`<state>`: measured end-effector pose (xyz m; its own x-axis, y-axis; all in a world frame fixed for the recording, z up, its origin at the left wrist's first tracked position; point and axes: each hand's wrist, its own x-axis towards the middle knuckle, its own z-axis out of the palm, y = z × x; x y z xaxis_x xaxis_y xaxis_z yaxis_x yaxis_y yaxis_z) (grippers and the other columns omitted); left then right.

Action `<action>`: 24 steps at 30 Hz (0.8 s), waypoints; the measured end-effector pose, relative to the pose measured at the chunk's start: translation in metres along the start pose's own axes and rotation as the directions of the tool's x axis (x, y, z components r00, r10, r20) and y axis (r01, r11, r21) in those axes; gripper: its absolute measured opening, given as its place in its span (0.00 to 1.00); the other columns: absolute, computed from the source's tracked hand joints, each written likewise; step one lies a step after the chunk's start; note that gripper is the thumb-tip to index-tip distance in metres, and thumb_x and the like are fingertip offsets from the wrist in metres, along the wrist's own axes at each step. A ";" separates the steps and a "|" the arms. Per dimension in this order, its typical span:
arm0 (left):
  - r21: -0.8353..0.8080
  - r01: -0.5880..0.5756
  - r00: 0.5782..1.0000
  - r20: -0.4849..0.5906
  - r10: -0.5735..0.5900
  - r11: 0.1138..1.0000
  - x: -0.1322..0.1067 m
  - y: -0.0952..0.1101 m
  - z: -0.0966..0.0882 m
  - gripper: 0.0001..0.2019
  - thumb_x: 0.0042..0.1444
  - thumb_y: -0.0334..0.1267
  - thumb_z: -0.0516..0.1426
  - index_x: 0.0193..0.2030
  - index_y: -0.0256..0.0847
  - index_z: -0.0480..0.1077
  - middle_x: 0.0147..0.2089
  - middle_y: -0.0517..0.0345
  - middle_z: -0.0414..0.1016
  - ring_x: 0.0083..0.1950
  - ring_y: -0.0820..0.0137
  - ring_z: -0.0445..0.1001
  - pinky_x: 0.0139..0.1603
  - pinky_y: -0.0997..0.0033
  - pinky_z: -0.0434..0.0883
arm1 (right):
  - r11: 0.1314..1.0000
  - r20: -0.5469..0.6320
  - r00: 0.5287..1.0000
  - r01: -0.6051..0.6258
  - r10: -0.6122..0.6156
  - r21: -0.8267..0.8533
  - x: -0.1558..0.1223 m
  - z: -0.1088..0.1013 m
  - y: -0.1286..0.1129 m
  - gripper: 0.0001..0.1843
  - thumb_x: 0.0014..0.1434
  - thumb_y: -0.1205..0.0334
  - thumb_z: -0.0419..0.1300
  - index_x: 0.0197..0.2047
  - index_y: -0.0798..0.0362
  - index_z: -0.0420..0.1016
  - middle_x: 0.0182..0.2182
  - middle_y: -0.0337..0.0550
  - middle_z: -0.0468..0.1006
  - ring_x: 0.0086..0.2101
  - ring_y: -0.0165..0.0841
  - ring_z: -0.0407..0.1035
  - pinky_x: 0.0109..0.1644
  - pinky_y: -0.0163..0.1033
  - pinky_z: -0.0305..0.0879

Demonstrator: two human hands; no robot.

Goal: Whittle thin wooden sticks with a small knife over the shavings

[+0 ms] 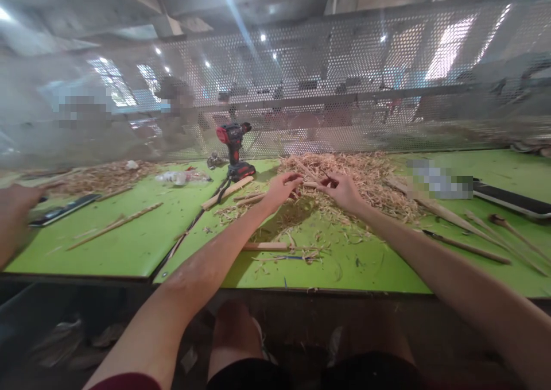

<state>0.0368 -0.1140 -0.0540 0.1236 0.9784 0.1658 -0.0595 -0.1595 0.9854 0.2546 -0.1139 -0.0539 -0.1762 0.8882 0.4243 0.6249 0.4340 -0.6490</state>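
Observation:
A thin piece of pale wood (310, 184) spans the gap between my two hands, above the green table. My left hand (282, 190) has its fingers curled round the near-left end. My right hand (342, 190) pinches the other end; a small dark sliver shows at its fingertips, too small to name. Curly wood shavings (365, 177) are heaped behind and beside my right hand. Below my left hand, a flat wooden strip (267, 246) lies on the table (353, 269) among loose shavings.
A red and black cordless drill (235, 151) stands behind my left hand. A perforated metal screen (301, 91) rises at the back. To the right lie a knife-like tool (467, 246) and several wooden sticks. Another person's hand (17, 206) reaches in at far left.

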 end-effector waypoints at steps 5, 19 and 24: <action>-0.120 -0.039 0.996 -0.083 0.029 0.992 0.001 0.006 -0.003 0.04 0.66 0.32 0.65 0.45 0.37 0.77 0.38 0.57 0.81 0.27 0.78 0.74 0.28 0.76 0.70 | 0.999 0.115 0.993 0.020 -0.026 0.050 -0.002 0.001 -0.002 0.15 0.66 0.45 0.67 0.37 0.48 0.80 0.32 0.48 0.79 0.33 0.40 0.69 0.38 0.44 0.66; -0.077 0.023 0.999 0.043 -0.019 0.997 0.008 -0.002 -0.022 0.10 0.57 0.39 0.72 0.35 0.35 0.80 0.33 0.54 0.82 0.29 0.76 0.75 0.31 0.75 0.71 | 0.993 -0.250 0.967 0.022 -0.052 -0.119 0.013 -0.009 0.014 0.15 0.71 0.64 0.55 0.51 0.58 0.83 0.48 0.57 0.78 0.45 0.41 0.71 0.51 0.42 0.67; 0.192 -0.046 0.917 0.396 -0.035 0.980 0.002 0.005 -0.018 0.16 0.55 0.45 0.74 0.36 0.34 0.79 0.33 0.51 0.83 0.30 0.72 0.78 0.33 0.71 0.74 | 0.977 -0.224 0.967 0.078 -0.122 -0.197 0.012 -0.015 0.007 0.19 0.68 0.68 0.53 0.54 0.55 0.83 0.49 0.55 0.78 0.42 0.41 0.73 0.49 0.44 0.68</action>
<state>0.0187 -0.1103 -0.0497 0.5081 0.8510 0.1327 0.1267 -0.2263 0.9658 0.2684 -0.1024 -0.0432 -0.0760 0.7719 0.6311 0.7471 0.4633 -0.4766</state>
